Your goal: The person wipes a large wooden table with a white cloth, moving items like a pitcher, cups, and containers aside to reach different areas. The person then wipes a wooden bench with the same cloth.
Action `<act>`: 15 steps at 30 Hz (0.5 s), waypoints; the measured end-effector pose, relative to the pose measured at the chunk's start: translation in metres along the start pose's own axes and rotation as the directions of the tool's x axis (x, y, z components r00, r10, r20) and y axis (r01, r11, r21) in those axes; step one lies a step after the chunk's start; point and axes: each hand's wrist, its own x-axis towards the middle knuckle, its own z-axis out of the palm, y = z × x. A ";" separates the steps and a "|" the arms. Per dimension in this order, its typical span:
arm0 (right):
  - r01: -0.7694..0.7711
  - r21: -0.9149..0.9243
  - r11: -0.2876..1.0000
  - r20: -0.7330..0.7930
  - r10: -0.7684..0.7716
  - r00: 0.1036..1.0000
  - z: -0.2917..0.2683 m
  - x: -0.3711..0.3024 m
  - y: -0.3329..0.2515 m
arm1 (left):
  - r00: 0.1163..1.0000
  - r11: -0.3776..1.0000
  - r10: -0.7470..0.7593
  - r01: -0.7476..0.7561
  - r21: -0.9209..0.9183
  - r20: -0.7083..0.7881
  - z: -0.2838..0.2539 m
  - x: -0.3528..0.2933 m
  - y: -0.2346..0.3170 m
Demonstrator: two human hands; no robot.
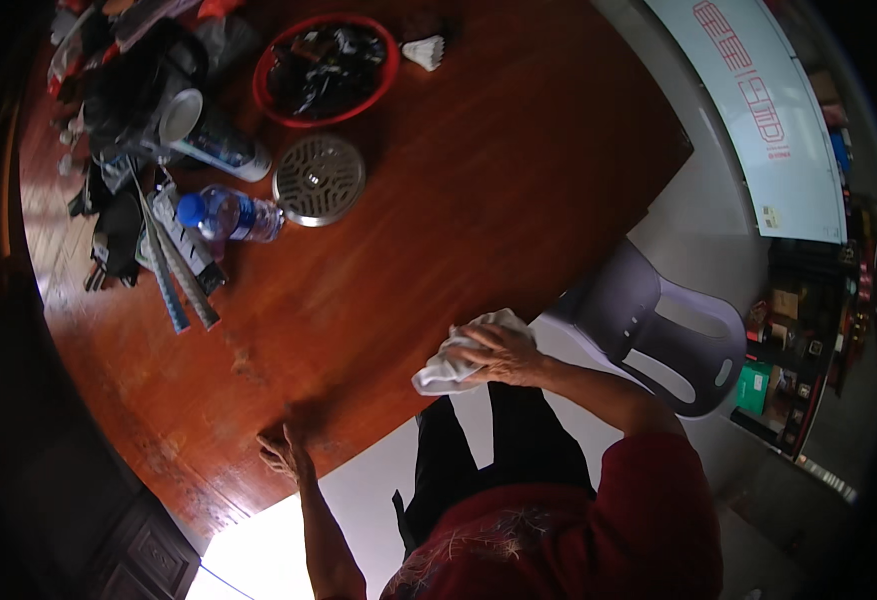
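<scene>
A crumpled white cloth [444, 375] lies at the near edge of the reddish-brown wooden table [519, 160]. My right hand [509, 355] is closed over it from above, fingers spread across the folds and pressing it against the tabletop. Further left along the same edge, my left hand [281, 455] rests on the wood with nothing in it. Its fingers are loosely bent and apart.
Toward the far left are a clear bottle with a blue cap [234, 215], a round metal trivet [320, 180], two rackets' handles [184, 280] and a cylindrical tube [214, 135]. Beyond stand a red-rimmed basin [392, 75] and a shuttlecock [424, 52]. A grey plastic chair [694, 340] touches the right side.
</scene>
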 end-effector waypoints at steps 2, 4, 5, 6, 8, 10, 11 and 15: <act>-0.125 -0.037 0.991 0.105 0.128 0.986 -0.044 -0.022 0.040 | 0.999 0.999 -0.038 0.038 0.012 -0.032 -0.007 0.002 0.002; -0.425 -0.005 0.905 0.148 0.421 0.895 -0.075 -0.043 0.084 | 0.993 0.994 0.079 -0.072 0.080 -0.091 -0.005 -0.009 0.020; -0.725 0.235 0.648 0.076 0.731 0.678 -0.082 -0.058 0.106 | 0.983 0.985 0.140 -0.127 0.115 -0.115 0.000 -0.018 0.037; -0.730 0.060 0.681 -0.138 0.730 0.669 -0.083 -0.072 0.136 | 0.945 0.955 0.289 -0.275 0.106 -0.151 0.007 -0.027 0.057; -0.923 0.106 0.369 -0.243 0.910 0.336 -0.124 -0.027 0.164 | 0.803 0.845 0.534 -0.515 0.143 -0.266 0.006 -0.040 0.089; -0.871 0.091 0.483 -0.380 0.825 0.418 -0.132 -0.014 0.184 | 0.625 0.658 0.750 -0.737 0.154 -0.217 0.021 -0.066 0.146; -0.834 0.118 0.539 -0.303 0.819 0.487 -0.138 -0.007 0.182 | 0.563 0.582 0.812 -0.801 0.142 -0.153 0.027 -0.087 0.177; -0.623 -0.048 0.780 -0.195 0.605 0.772 -0.085 -0.011 0.177 | 0.300 0.302 0.953 -0.948 -0.095 0.039 0.066 -0.165 0.308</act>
